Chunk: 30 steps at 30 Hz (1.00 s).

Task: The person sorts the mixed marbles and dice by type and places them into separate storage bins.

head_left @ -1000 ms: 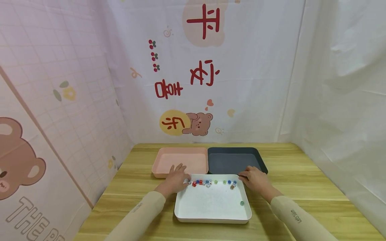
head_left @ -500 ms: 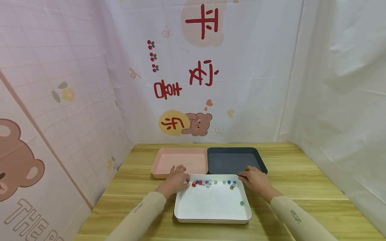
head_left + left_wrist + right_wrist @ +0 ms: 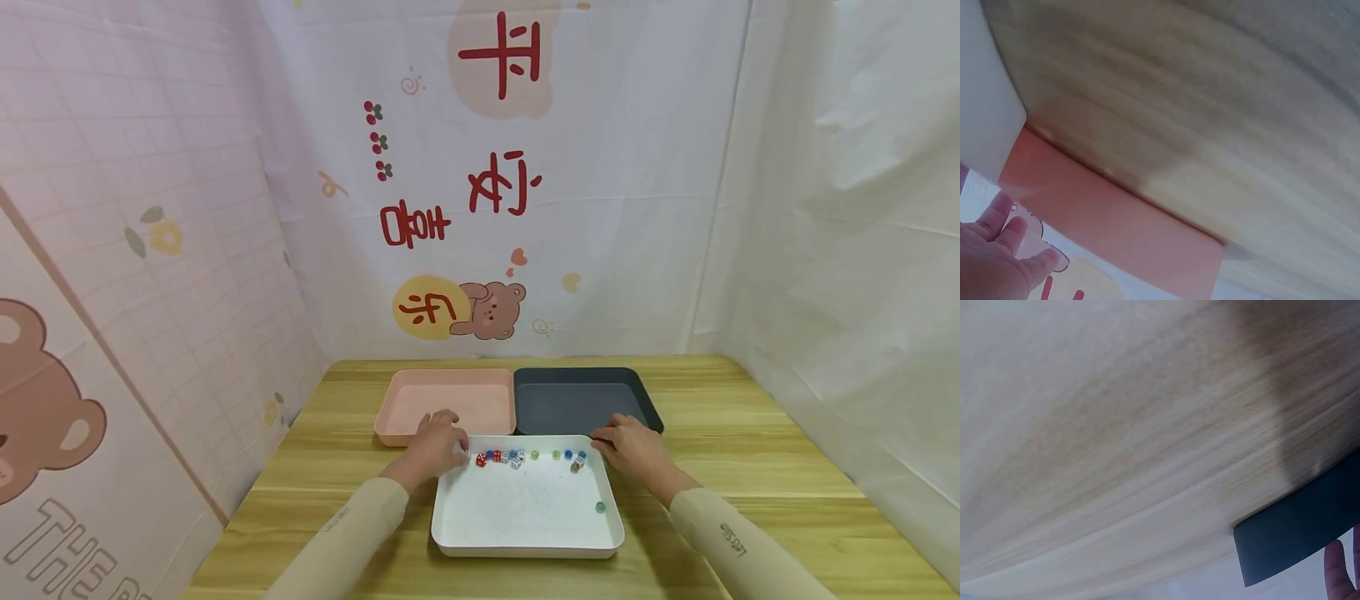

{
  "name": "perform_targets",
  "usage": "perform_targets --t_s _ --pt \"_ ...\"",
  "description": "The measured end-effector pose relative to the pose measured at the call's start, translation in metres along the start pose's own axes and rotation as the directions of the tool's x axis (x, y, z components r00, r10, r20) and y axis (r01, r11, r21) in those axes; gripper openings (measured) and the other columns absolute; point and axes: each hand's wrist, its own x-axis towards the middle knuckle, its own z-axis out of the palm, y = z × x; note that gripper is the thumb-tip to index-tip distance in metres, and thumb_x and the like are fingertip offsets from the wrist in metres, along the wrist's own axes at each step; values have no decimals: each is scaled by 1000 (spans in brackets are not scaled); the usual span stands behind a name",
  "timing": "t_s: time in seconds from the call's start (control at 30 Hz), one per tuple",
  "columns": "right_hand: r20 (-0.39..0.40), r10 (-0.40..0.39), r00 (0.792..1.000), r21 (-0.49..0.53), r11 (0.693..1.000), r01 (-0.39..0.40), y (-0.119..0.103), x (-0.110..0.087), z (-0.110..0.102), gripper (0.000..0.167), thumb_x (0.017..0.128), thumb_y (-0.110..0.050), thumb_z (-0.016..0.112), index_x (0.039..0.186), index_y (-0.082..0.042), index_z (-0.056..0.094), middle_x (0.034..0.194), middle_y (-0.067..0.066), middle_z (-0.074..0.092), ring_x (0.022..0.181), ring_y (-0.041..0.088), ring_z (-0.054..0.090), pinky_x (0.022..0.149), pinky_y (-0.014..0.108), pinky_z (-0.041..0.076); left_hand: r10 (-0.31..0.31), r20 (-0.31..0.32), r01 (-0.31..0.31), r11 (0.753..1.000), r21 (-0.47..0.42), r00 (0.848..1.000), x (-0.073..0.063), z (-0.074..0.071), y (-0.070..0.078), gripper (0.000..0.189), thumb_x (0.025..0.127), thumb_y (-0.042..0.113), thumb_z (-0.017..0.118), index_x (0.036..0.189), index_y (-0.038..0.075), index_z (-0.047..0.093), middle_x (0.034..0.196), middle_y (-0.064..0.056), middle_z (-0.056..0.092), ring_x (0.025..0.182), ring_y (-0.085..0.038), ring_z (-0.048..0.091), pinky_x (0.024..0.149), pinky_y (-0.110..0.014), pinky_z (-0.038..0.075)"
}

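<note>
A white tray [image 3: 525, 508] lies on the table, with small dice and beads along its far side. My left hand [image 3: 435, 443] is at its far left corner, thumb and fingertip pinching a small pale die [image 3: 466, 455]. Beside that die sit a red die [image 3: 481, 460], a second red die [image 3: 497, 456] and several white dice [image 3: 515, 462]. My right hand [image 3: 636, 446] rests at the far right corner, fingertips right at the rim, close to a blue bead [image 3: 568, 455]. In the right wrist view, its fingers [image 3: 1337, 575] stand loosely extended over a dark tray's edge.
Behind the white tray, a pink tray [image 3: 450, 375] stands at left and a dark blue tray [image 3: 577, 373] at right, side by side. A green bead [image 3: 601, 507] lies alone near the white tray's right wall. Printed cloth walls [image 3: 615, 250] enclose the wooden table [image 3: 750, 467].
The left fingertips have closed around the pale die at the tray's left corner. The right hand stays in place; the whole head view has drifted slightly.
</note>
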Motion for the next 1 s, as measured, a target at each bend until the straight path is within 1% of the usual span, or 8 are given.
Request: perform_targets --t_s 0.1,0.23,0.33,0.47,0.7,0.87,1.0 --pt "3 6 1000 3 1000 -6 0 0 0 17 88 -25 76 102 -16 80 87 1 62 80 21 60 60 33 51 12 -18 -12 1000 -10 1000 2 -4 -2 12 84 25 80 79 24 69 132 -17 55 131 -37 42 112 -65 19" --pt "6 17 1000 7 1000 -17 1 0 0 17 88 -26 76 103 -16 80 88 0 62 81 21 60 60 34 51 16 -20 -16 1000 -8 1000 5 -11 -4 11 85 26 79 79 24 69 133 -18 54 131 -37 42 112 -64 19" --pt "9 23 1000 9 1000 -23 1 0 0 18 88 -26 76 103 -16 80 89 1 62 81 22 60 60 34 52 -3 -12 3 1000 -6 1000 7 -16 -5 10 86 26 78 80 23 70 135 -18 53 131 -37 41 113 -62 19" --pt "9 28 1000 18 999 -28 1 -1 0 18 88 -25 76 103 -16 80 89 1 62 81 22 59 60 34 51 -24 -16 24 1000 2 1000 8 -22 -6 11 86 27 78 80 23 70 135 -17 53 131 -37 41 114 -61 19" --pt "-1 31 1000 15 999 -31 1 -1 1 18 88 -26 77 103 -16 80 87 -1 61 79 20 59 59 34 50 -7 -45 7 1000 8 999 12 -30 -15 11 85 26 78 79 23 70 134 -18 53 130 -36 42 110 -60 23" --pt "7 47 999 24 999 -47 1 -1 0 17 88 -25 77 102 -16 80 88 0 62 81 22 59 61 36 51 0 -66 0 1000 0 998 19 -36 -19 10 85 23 78 80 21 70 134 -20 53 129 -37 43 107 -61 26" --pt "20 54 998 27 998 -55 -1 -1 0 17 89 -25 76 103 -16 80 89 1 62 83 22 59 62 36 51 -26 -73 26 1000 -8 997 23 -42 -21 6 86 19 78 83 19 72 131 -16 55 129 -35 44 110 -63 24"
